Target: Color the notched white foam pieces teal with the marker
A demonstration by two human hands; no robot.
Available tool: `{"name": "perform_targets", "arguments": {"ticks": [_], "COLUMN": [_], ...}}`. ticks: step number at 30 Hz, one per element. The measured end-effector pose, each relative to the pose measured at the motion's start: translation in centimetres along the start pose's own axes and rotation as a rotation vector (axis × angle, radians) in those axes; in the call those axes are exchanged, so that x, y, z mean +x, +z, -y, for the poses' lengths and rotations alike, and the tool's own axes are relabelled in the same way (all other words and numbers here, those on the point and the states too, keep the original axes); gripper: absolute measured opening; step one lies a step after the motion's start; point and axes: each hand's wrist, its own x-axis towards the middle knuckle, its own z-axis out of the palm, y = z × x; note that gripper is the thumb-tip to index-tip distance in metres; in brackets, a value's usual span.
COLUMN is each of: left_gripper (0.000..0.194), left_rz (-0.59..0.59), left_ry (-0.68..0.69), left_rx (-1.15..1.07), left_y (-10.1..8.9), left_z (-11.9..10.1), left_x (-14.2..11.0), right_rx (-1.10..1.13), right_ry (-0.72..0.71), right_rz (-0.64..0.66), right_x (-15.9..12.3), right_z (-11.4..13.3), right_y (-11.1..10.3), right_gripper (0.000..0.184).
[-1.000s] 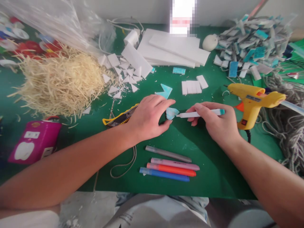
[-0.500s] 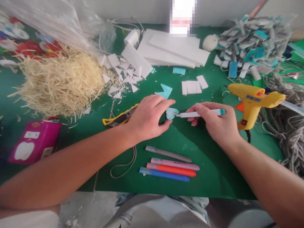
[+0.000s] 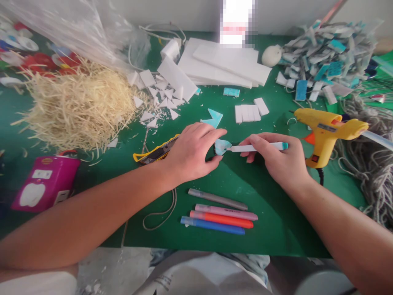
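Between the thumb and fingers of my left hand (image 3: 198, 153) is a small foam piece (image 3: 222, 146), coloured light blue on its face. My right hand (image 3: 273, 151) grips a white marker (image 3: 250, 148) with a teal end, its tip touching the foam piece. Just beyond my left hand lies a light-blue foam offcut (image 3: 214, 118) with a notch. A yellow utility knife (image 3: 156, 150) is partly hidden under my left wrist. Nearer to me lie a grey marker (image 3: 217, 199), a pink marker (image 3: 226, 212), an orange marker (image 3: 221, 219) and a blue marker (image 3: 212, 225).
A yellow glue gun (image 3: 328, 133) lies at right beside grey yarn (image 3: 365, 164). White foam strips (image 3: 248, 113), foam sheets (image 3: 224, 61) and triangular scraps (image 3: 166, 96) are farther back. Straw (image 3: 82, 108) and a magenta box (image 3: 46, 183) are at left, a foam pile (image 3: 334, 57) at far right.
The marker in my right hand has shifted slightly left, its tip moving a little across the foam piece. My left hand holds still.
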Motion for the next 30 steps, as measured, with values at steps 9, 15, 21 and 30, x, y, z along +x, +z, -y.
{"name": "perform_targets", "arguments": {"ticks": [9, 15, 21, 30], "left_gripper": [0.038, 0.039, 0.038, 0.041], "left_rz": [-0.03, -0.024, -0.015, -0.052], "left_ry": [0.018, 0.016, 0.016, -0.02], "left_rx": [0.005, 0.008, 0.008, 0.078], "left_y": [0.15, 0.16, 0.14, -0.16], "left_z": [0.09, 0.03, 0.17, -0.33], "left_x": [0.01, -0.03, -0.05, -0.24], "right_rx": [-0.004, 0.044, 0.059, 0.067], "right_ry": [-0.01, 0.004, 0.015, 0.019], "right_rz": [-0.015, -0.021, -0.028, -0.022], "right_x": [0.07, 0.04, 0.1, 0.09], "right_z": [0.09, 0.25, 0.53, 0.31], "right_y": [0.13, 0.33, 0.3, 0.24], "right_gripper": [0.02, 0.023, 0.022, 0.023]}}
